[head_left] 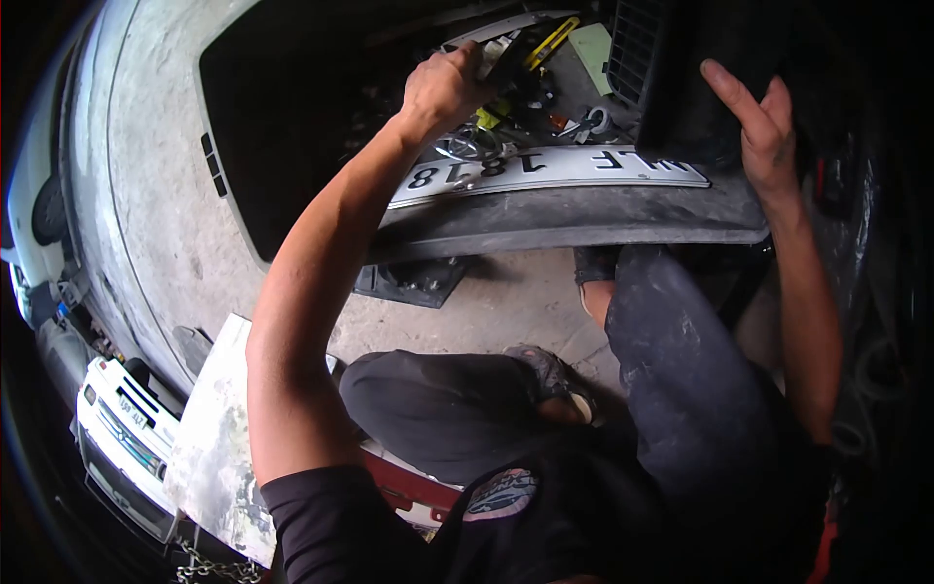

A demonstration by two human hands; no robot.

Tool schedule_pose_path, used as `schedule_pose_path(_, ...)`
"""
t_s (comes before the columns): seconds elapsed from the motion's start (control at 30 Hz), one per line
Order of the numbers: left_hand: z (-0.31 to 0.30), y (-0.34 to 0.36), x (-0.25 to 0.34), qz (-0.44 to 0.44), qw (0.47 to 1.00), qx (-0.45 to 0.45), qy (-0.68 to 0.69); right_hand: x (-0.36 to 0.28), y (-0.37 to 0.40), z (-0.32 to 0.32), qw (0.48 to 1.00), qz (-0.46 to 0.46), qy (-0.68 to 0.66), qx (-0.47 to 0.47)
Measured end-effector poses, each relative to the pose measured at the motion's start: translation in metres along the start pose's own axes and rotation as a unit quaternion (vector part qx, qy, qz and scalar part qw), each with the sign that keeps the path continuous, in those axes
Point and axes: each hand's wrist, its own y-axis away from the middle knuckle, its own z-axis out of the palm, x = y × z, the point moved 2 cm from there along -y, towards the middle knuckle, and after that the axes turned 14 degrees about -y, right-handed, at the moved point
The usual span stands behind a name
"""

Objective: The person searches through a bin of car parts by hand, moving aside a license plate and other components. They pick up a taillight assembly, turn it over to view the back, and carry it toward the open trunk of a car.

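Note:
At the top centre my left hand (448,90) is closed at a dark piece among small parts; what its fingers hold I cannot make out. My right hand (764,122) is at the upper right against a large black panel (696,78), thumb apart from the fingers, which are partly hidden behind it. A white number plate (574,167) lies on the dark surface below the hands. Just above it are a round silver emblem (469,144) and a roll of tape (598,121). A yellow cutter knife (552,43) rests farther back, beside a pale green sheet (592,56).
My bent legs (681,360) are below the dark surface's front edge (584,234). A black part (411,282) lies on the concrete floor. A worn white board (229,448) stands at the lower left, near a white vehicle (126,419). A chain hangs at the bottom left.

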Motion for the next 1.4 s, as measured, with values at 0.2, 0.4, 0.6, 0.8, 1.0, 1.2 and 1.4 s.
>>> schedule_pose_path(0.2,-0.003,-0.011,-0.008,0.041,0.997,0.012,0.056,-0.001,-0.002,0.0,0.996,-0.065,0.055,-0.011)
schedule_pose_path(0.4,-0.035,-0.041,0.003,0.064,0.926,-0.127,0.351,-0.005,-0.005,0.0,0.992,-0.103,0.077,-0.015)
schedule_pose_path(0.6,-0.044,-0.029,0.029,0.091,0.865,-0.088,0.485,-0.005,-0.001,0.0,0.994,-0.083,0.066,-0.014)
schedule_pose_path(0.8,-0.003,0.04,-0.002,0.241,0.951,-0.182,0.06,-0.005,-0.003,0.003,0.999,-0.029,-0.028,-0.004)
schedule_pose_path(1.0,-0.014,0.069,0.004,0.217,0.958,-0.186,-0.015,-0.005,-0.002,0.003,0.999,-0.024,-0.03,-0.007)
schedule_pose_path(1.2,-0.002,0.065,0.002,0.239,0.959,-0.122,-0.087,-0.004,-0.004,0.003,0.999,-0.038,-0.032,-0.008)
schedule_pose_path(1.4,-0.001,0.063,-0.021,0.242,0.954,-0.132,-0.121,-0.002,-0.003,0.002,0.994,-0.094,0.058,-0.02)
